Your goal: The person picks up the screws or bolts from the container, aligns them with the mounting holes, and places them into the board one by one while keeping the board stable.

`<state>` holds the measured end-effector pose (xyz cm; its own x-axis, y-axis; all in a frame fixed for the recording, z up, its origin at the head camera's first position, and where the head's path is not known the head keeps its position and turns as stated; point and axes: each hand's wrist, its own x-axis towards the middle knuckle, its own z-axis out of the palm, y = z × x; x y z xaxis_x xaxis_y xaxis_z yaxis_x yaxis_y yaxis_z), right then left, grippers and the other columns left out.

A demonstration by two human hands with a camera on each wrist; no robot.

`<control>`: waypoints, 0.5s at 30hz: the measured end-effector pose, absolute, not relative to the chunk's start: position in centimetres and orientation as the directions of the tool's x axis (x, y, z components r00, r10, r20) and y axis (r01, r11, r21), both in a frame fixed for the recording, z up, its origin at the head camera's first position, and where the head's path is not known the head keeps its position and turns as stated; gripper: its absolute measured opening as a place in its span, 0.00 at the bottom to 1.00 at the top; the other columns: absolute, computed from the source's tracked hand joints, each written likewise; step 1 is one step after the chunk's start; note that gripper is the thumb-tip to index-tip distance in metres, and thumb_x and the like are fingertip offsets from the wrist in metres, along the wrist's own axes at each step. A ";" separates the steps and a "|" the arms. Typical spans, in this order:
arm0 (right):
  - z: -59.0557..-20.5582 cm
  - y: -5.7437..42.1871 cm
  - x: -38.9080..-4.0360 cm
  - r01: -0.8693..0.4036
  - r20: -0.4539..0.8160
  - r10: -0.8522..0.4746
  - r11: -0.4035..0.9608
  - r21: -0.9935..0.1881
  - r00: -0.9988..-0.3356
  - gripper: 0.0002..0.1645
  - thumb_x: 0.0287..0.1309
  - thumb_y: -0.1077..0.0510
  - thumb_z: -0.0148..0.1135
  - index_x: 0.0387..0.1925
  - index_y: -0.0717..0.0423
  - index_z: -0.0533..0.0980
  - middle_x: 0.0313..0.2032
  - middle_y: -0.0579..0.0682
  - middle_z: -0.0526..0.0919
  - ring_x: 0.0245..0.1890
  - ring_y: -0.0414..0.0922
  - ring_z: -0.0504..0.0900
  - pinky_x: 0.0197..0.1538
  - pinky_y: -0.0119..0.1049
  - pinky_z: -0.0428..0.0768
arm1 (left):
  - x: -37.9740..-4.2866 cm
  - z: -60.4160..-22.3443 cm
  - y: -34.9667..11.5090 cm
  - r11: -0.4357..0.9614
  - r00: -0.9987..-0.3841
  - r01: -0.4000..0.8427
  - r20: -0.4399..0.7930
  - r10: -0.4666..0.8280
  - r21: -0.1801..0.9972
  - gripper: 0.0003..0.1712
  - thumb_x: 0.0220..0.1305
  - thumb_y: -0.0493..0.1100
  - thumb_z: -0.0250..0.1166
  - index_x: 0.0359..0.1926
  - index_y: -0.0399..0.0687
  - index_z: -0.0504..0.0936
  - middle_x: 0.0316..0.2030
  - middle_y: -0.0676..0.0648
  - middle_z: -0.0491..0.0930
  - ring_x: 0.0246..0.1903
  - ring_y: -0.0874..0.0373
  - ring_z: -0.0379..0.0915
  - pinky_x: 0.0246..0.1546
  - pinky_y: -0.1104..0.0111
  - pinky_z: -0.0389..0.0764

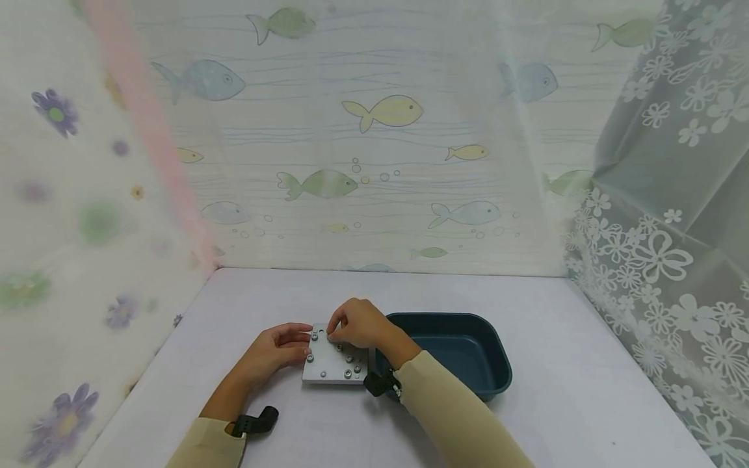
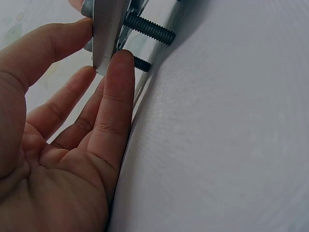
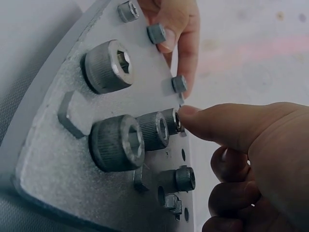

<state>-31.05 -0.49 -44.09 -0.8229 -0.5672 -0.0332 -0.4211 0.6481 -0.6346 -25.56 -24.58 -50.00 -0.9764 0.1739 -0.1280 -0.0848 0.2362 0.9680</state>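
Note:
A silver metal plate (image 1: pixel 333 367) with several socket head screws in it lies in front of the person. At its left edge is the left hand (image 1: pixel 266 357); in the left wrist view the thumb lies on the screw-head side and a finger on the underside, pinching the plate (image 2: pixel 102 41). Threaded screw shanks (image 2: pixel 150 29) stick out below. The right hand (image 1: pixel 363 323) is over the plate's far part, its thumb on the head of a socket head screw (image 3: pixel 171 121); its other fingers are curled. Larger screw heads (image 3: pixel 116 142) and hex-shaped cutouts show on the plate's face.
A dark teal tray (image 1: pixel 500 354) stands just right of the plate, under the right forearm. Both wrists wear black camera straps (image 1: pixel 254 422). The white table (image 1: pixel 281 429) ends at a fish-print curtain (image 1: pixel 380 214) behind, with more curtains on both sides.

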 end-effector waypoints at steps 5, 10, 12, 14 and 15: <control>-44.0 -0.5 -30.9 -0.422 -0.044 -0.566 0.661 -0.620 -0.823 0.03 0.62 0.53 0.74 0.33 0.39 0.89 0.22 0.42 0.80 0.23 0.39 0.76 0.24 0.31 0.73 | -25.6 -50.0 -24.6 0.235 -0.976 -0.083 -0.127 0.177 0.968 0.35 0.59 0.44 0.78 0.67 0.47 0.78 0.60 0.42 0.82 0.57 0.53 0.82 0.51 0.68 0.86; -44.0 -0.6 -30.8 -0.424 -0.049 -0.565 0.672 -0.607 -0.824 0.03 0.62 0.53 0.73 0.33 0.39 0.89 0.23 0.41 0.80 0.24 0.39 0.76 0.26 0.31 0.74 | -25.5 -50.0 -24.5 0.237 -0.976 -0.084 -0.128 0.175 0.968 0.35 0.59 0.45 0.78 0.67 0.48 0.77 0.60 0.42 0.82 0.57 0.53 0.82 0.50 0.67 0.86; -44.0 -0.6 -30.8 -0.425 -0.048 -0.563 0.673 -0.606 -0.825 0.03 0.62 0.53 0.74 0.33 0.39 0.89 0.23 0.41 0.80 0.24 0.39 0.76 0.26 0.31 0.74 | -25.5 -49.9 -24.5 0.237 -0.976 -0.086 -0.129 0.174 0.968 0.35 0.59 0.45 0.78 0.67 0.48 0.77 0.60 0.42 0.82 0.57 0.53 0.82 0.50 0.67 0.86; -44.0 -0.6 -30.8 -0.426 -0.047 -0.564 0.673 -0.605 -0.824 0.03 0.62 0.53 0.74 0.32 0.39 0.88 0.23 0.41 0.80 0.24 0.39 0.76 0.25 0.31 0.74 | -25.5 -49.9 -24.5 0.234 -0.976 -0.087 -0.130 0.174 0.968 0.35 0.59 0.45 0.78 0.67 0.48 0.77 0.60 0.42 0.82 0.57 0.53 0.82 0.50 0.67 0.86; -44.0 -0.6 -30.9 -0.427 -0.047 -0.566 0.672 -0.605 -0.823 0.03 0.61 0.53 0.74 0.33 0.39 0.88 0.23 0.41 0.80 0.24 0.39 0.76 0.26 0.31 0.74 | -25.5 -49.9 -24.5 0.233 -0.976 -0.087 -0.129 0.174 0.969 0.35 0.59 0.45 0.78 0.67 0.47 0.77 0.60 0.42 0.82 0.57 0.53 0.82 0.50 0.67 0.86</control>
<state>-30.85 -0.61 -44.03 -0.8231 -0.5659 -0.0472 -0.4271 0.6718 -0.6051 -25.54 -24.53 -49.94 -0.9761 0.1743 -0.1295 -0.0868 0.2333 0.9685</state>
